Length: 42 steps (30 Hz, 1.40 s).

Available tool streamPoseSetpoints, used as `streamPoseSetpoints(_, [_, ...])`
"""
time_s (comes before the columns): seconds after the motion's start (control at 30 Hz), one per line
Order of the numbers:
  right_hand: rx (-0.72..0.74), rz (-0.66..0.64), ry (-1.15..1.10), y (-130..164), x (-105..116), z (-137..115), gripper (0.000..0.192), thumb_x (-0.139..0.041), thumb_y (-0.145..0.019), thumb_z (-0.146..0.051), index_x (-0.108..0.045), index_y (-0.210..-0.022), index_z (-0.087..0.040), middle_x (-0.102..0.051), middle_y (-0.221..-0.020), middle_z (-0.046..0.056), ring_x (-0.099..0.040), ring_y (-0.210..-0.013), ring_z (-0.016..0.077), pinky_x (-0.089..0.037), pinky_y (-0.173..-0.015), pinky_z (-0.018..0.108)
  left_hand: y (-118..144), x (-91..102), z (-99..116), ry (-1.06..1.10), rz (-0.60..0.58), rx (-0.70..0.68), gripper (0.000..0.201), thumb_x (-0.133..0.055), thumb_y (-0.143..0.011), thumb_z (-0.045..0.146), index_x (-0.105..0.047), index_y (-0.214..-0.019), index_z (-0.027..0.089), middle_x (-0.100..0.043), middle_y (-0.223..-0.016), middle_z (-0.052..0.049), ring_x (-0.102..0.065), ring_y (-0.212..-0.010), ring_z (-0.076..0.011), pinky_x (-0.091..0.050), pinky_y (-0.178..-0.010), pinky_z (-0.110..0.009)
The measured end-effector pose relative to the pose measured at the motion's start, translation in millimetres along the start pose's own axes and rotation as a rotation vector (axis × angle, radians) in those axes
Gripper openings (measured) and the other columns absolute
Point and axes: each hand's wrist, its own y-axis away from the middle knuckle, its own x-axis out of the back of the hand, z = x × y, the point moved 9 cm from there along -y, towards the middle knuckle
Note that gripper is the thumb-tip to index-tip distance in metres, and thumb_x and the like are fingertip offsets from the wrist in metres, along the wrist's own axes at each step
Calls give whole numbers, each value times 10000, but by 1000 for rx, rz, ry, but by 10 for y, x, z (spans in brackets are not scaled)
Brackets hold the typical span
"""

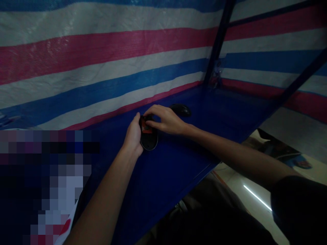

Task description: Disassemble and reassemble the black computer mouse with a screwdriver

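left hand [133, 135] cups the side of a black computer mouse [148, 137] lying mid-table on the blue table [173, 163], right hand [166, 119] pinches its fingertips at the reddish bit inside, another mouse [181, 109] just behind, open room toward the near edge, details too dark to read.

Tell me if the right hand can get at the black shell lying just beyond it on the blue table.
Probably yes. The right hand sits close to the black shell, with bare blue table between them and nothing in the way. Its fingers are now on the open black mouse base, which the left hand steadies.
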Motion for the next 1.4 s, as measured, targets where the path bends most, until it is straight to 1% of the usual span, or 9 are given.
streamPoseSetpoints(0.17, [-150,181,-248,11,156,203,229,-583,-831,-262,-584,-1018,-130,-656,-976,78,-603,-858,162,-465,-754,318,-63,165,160,-245,60,-181,140,-556,-789,254,-645,-824,152,-639,-697,-13,-587,-601,-129,-458,-623,-239])
streamPoseSetpoints(0.4, [-465,172,-730,35,-1,567,107,-543,-798,-115,-555,-899,-147,-629,-795,19,-568,-685,104,-429,-573,220,19,76,367,-1347,91,-438,337,-458,-825,428,-688,-709,212,-678,-711,-60,-625,-755,-247,-415,-674,-327])
streamPoseSetpoints(0.5, [-513,142,-829,49,-57,557,204,-523,-744,-13,-567,-891,-148,-621,-756,-1,-565,-666,99,-419,-545,201,86,-42,355,-1621,72,-495,316,-465,-832,427,-679,-694,241,-700,-762,-75,-653,-805,-281,-432,-709,-358])
streamPoseSetpoints(0.6, [-575,134,-910,82,-102,573,259,-513,-709,31,-581,-889,-144,-620,-742,-11,-554,-641,90,-428,-556,200,153,-113,415,-1552,100,-635,257,-542,-816,366,-667,-990,224,-716,-924,-78,-658,-894,-286,-467,-771,-382])
streamPoseSetpoints(0.7, [-650,122,-1030,123,-160,593,259,-514,-715,33,-576,-896,-140,-626,-742,-9,-557,-645,89,-441,-588,207,281,-219,497,-1407,72,-901,571,-619,-794,283,-459,-1333,180,-647,-1158,-108,-605,-1061,-268,-466,-900,-405])
streamPoseSetpoints(0.83, [-734,141,-1210,167,-223,590,259,-513,-723,23,-545,-911,-152,-623,-746,-11,-567,-674,91,-451,-617,203,400,-370,436,-1417,-93,-1070,509,-607,-836,258,-484,-1329,228,-555,-1271,-95,-543,-1161,-241,-452,-968,-393])
streamPoseSetpoints(0.93, [-727,71,-1221,158,-267,551,237,-510,-737,-2,-549,-913,-155,-625,-774,-3,-562,-677,90,-451,-597,195,462,-399,471,-1435,-75,-1125,432,-609,-846,287,-540,-1267,225,-581,-1222,-83,-562,-1126,-237,-461,-952,-388])
streamPoseSetpoints(1.2, [-193,-35,-549,17,64,357,375,-607,-762,-126,-568,-1133,-158,-632,-1131,75,-602,-904,148,-484,-757,278,411,-300,583,-1479,35,-1053,331,-500,-901,420,-687,-1055,194,-668,-914,-54,-636,-848,-205,-466,-749,-312])
streamPoseSetpoints(1.4, [-40,-120,-217,33,41,262,244,-547,-873,-271,-660,-1028,-121,-700,-1015,78,-637,-903,166,-478,-805,297,357,-283,534,-1425,24,-977,296,-507,-894,399,-641,-1040,179,-700,-904,-56,-655,-871,-211,-458,-756,-302])
